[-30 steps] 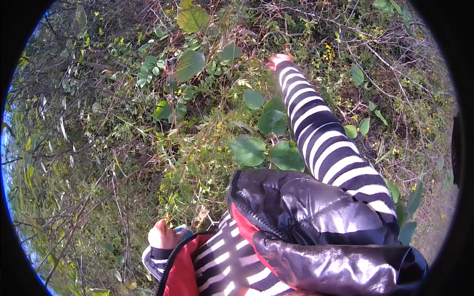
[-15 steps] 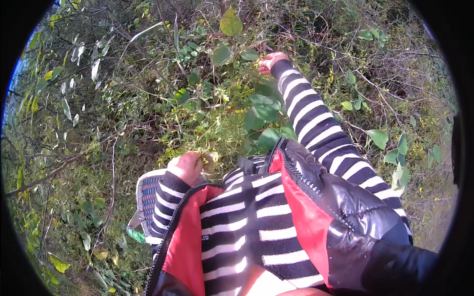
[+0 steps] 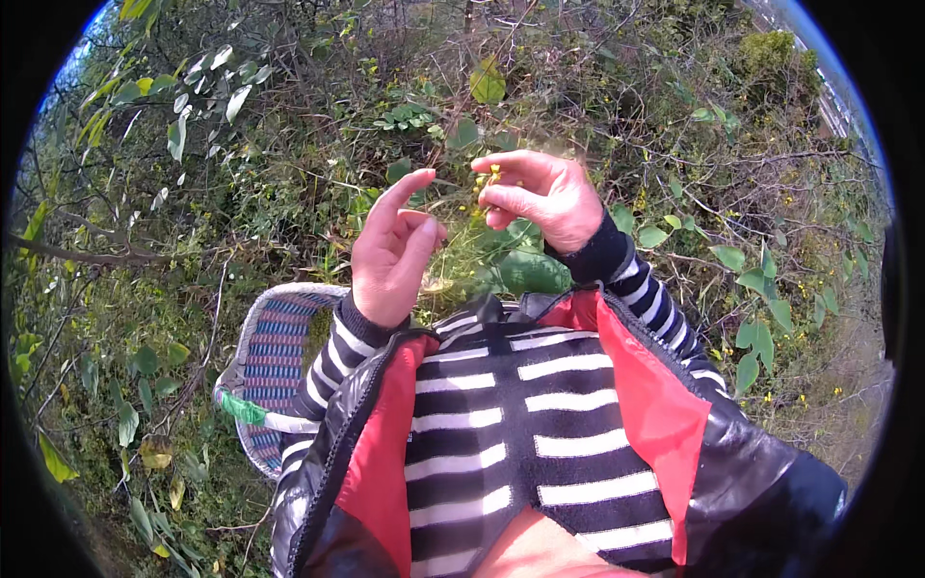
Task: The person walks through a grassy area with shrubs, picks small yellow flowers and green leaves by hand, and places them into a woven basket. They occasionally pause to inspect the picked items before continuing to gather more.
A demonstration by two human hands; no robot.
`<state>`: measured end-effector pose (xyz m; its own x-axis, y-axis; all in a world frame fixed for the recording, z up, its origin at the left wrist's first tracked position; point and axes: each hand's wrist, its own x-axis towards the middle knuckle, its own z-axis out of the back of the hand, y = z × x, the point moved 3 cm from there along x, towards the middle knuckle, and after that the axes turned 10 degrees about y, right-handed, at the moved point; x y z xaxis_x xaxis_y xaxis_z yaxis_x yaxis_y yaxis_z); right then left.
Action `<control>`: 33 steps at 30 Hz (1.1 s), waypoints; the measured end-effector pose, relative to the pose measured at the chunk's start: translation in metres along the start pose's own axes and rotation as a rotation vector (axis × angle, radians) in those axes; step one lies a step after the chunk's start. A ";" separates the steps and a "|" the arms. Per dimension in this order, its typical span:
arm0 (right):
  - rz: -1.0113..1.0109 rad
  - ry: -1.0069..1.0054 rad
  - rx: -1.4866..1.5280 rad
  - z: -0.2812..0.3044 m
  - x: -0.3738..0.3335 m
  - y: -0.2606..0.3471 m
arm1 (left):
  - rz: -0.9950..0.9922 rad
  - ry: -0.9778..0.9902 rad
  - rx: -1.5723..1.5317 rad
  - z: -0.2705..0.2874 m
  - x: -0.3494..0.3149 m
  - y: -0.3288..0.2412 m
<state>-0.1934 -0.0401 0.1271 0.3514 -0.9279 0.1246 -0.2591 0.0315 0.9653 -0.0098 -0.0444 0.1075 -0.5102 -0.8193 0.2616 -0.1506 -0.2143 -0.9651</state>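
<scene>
My right hand [image 3: 541, 196] is raised in front of my chest, its thumb and forefinger closed on a few small yellow flowers [image 3: 494, 177]. Facing it a short way off is my left hand [image 3: 393, 252], its forefinger stretched up and its thumb apart. The other left fingers are partly curled behind the thumb, and I see nothing held there. At my left forearm hangs a woven basket [image 3: 279, 356] in blue and pink with a pale rim. Its handle, wrapped partly in green tape [image 3: 241, 408], crosses to my sleeve. My arm and jacket hide part of the basket.
Dense scrub surrounds me. Broad green leaves [image 3: 532, 273] stand just below my hands, and a yellowish leaf [image 3: 488, 83] beyond them. A bare branch [image 3: 96, 256] reaches in from the left; thin twigs and leafy stems [image 3: 759, 339] spread on the right.
My right hand has come back from the far plants toward my chest with the yellow flowers. The left hand has risen toward it with its forefinger and thumb spread, and more of the basket shows.
</scene>
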 end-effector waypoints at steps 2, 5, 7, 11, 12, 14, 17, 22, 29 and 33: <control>-0.081 -0.030 -0.041 -0.007 0.005 -0.019 | 0.096 0.139 -0.162 -0.009 0.004 0.012; -0.094 -0.068 -0.129 -0.008 0.008 -0.043 | 0.291 0.231 -0.266 -0.012 0.006 0.038; -0.044 -0.030 -0.149 -0.010 0.009 -0.053 | 0.278 0.210 -0.311 -0.006 0.002 0.047; 0.033 -0.021 -0.265 -0.006 0.010 -0.056 | 0.358 0.024 -0.324 0.010 -0.005 0.056; 0.034 0.008 -0.284 -0.004 0.010 -0.054 | 0.358 0.000 -0.304 0.014 -0.006 0.056; -0.139 -0.043 -0.208 0.001 0.009 -0.057 | 0.355 -0.013 -0.271 0.018 -0.009 0.055; -0.130 0.004 -0.271 -0.002 0.010 -0.058 | 0.364 -0.004 -0.154 0.017 -0.011 0.055; -0.019 0.068 -0.391 -0.018 0.014 -0.065 | 0.365 0.001 0.074 0.012 -0.013 0.057; -0.086 -0.024 -0.153 -0.005 0.010 -0.066 | 0.346 0.054 0.077 0.008 -0.013 0.058; -0.199 0.001 -0.145 0.005 0.008 -0.066 | 0.360 0.061 0.021 0.006 -0.015 0.058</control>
<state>-0.1780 -0.0518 0.0633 0.3837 -0.9207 -0.0713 -0.0527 -0.0989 0.9937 -0.0057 -0.0483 0.0473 -0.5770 -0.8112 -0.0948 0.0649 0.0702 -0.9954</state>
